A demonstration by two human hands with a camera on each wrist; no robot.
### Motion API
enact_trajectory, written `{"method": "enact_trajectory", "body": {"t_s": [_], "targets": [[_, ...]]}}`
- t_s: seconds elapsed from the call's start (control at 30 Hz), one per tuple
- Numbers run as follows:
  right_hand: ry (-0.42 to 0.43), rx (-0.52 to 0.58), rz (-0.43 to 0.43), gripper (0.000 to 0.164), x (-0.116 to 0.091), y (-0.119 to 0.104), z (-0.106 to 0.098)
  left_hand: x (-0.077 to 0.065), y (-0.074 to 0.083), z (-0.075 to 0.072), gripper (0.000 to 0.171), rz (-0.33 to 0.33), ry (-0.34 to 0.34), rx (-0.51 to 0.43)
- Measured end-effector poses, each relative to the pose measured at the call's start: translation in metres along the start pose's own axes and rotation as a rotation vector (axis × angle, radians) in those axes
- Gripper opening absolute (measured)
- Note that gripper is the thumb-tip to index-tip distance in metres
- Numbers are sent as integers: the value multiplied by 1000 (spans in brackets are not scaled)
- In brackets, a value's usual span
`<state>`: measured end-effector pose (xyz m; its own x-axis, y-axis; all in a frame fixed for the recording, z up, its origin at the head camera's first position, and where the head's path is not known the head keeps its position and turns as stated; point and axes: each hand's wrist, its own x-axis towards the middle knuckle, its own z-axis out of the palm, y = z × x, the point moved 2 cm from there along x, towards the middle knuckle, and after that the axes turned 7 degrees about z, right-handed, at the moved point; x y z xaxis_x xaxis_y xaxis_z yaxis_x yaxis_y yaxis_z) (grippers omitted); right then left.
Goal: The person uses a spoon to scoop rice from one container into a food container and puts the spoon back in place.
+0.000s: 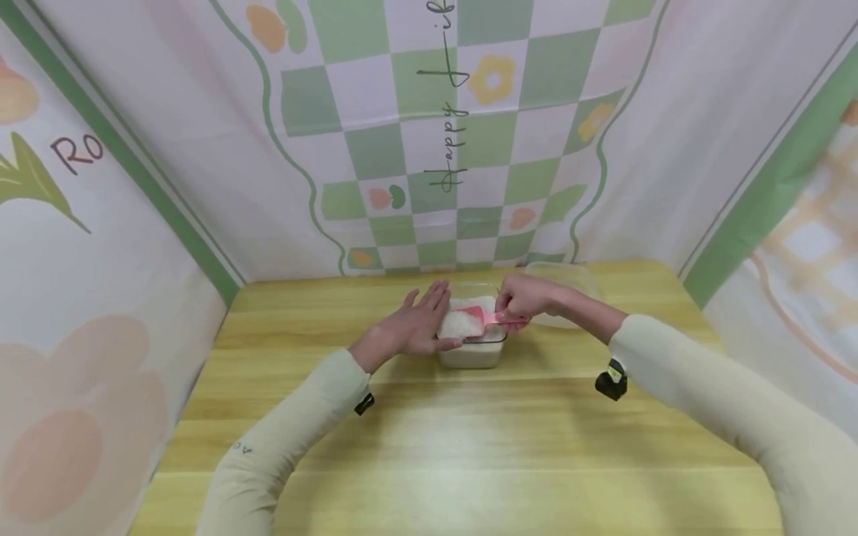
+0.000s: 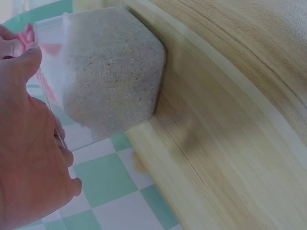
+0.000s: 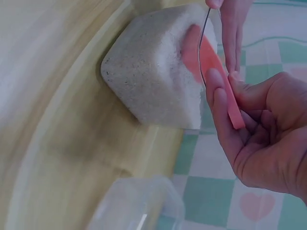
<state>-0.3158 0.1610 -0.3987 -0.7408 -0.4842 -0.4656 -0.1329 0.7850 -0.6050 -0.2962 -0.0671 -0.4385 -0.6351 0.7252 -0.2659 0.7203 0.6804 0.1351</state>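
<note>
A clear rectangular container (image 1: pixel 471 359) filled with white rice (image 2: pixel 110 72) stands on the table. My left hand (image 1: pixel 418 325) lies against its left side, the fingers straight along the rim and the thumb across the near corner. Over the container's right side, my right hand (image 1: pixel 523 301) pinches the handle of a pink scoop (image 3: pixel 218 62) between thumb and fingers. The scoop's head lies level with the top of the container, with rice on it in the head view. Part of its handle is hidden by my right fingers.
A clear plastic lid or shallow box (image 1: pixel 570 279) lies to the right behind my right forearm, and its edge shows in the right wrist view. The wooden table (image 1: pixel 429 447) ends at a patterned cloth backdrop (image 1: pixel 375 149).
</note>
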Motion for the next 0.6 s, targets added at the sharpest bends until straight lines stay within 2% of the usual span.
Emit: {"method": "enact_trajectory", "body": {"t_s": [0.1,0.23,0.6], "targets": [[-24,128,21,20,-5,9,1,0,0,0,100,10,5,-9],[-35,236,23,21,-9,19,2,-3,0,-1,100,18,5,-11],[-23,401,13,26,-17,33,4,-2,-1,2,100,20,8,-10]]}}
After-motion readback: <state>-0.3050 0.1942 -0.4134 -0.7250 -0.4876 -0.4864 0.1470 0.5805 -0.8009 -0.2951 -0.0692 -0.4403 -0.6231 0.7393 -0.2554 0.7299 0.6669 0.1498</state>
